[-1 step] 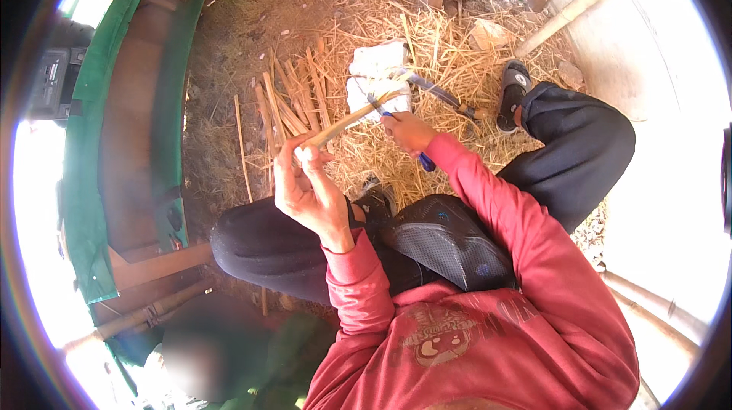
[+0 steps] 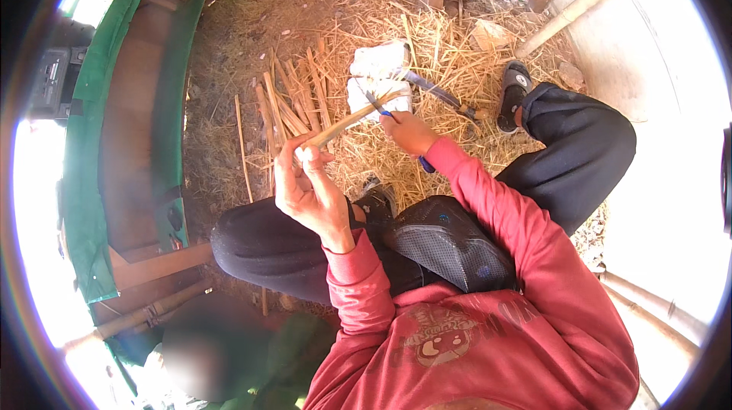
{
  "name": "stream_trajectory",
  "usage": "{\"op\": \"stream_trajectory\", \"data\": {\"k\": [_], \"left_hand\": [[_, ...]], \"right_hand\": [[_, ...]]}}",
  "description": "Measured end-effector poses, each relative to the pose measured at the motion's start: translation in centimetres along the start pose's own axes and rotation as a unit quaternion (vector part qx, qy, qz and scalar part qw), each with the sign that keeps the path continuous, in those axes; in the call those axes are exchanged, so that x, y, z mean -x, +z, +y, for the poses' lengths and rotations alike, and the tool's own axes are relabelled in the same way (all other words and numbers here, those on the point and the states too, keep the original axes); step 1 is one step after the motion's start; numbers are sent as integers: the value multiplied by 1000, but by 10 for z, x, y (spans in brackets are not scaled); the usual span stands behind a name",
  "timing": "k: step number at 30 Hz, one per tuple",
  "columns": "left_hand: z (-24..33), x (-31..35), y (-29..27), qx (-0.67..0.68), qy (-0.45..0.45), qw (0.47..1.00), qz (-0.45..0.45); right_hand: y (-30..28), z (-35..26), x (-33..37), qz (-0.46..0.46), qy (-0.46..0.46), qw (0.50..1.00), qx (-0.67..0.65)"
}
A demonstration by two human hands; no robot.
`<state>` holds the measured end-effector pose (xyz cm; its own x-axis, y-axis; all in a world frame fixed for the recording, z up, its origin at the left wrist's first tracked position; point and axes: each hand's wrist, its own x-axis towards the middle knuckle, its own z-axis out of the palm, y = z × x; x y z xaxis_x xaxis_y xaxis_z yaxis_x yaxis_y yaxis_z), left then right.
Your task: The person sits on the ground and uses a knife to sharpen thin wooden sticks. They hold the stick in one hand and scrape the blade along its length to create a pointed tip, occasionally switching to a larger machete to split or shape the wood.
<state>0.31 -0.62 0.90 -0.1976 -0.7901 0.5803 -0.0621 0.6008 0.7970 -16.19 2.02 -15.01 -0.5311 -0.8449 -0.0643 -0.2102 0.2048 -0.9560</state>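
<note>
Gripping stick point(image 2: 341, 127) in left hand point(image 2: 311, 190), knife point(image 2: 374, 102) in right hand point(image 2: 410, 134); apparently shaving over block point(image 2: 378, 60); likely calls next for steady hold.

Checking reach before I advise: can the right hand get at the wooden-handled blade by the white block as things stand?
Probably yes to touch, not to grasp: the right hand is closed around the blue-handled knife. The wooden-handled blade lies close by, nothing visible between.
</note>
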Motion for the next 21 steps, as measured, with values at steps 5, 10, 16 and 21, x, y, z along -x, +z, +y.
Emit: {"op": "stream_trajectory", "data": {"k": [5, 10, 16, 21], "left_hand": [[1, -6, -8, -4, -2, 999, -54], [-2, -10, -17, -27, 21, 995, -96], [-4, -5, -18, -12, 23, 995, -95], [-2, -10, -10, -3, 28, 996, -86]], "right_hand": [[-4, -128, 64, 14, -102, 991, 90], [6, -114, 64, 66, -81, 975, 197], [10, -119, 69, 40, -107, 982, 151], [14, -75, 43, 101, -59, 974, 196]]}}
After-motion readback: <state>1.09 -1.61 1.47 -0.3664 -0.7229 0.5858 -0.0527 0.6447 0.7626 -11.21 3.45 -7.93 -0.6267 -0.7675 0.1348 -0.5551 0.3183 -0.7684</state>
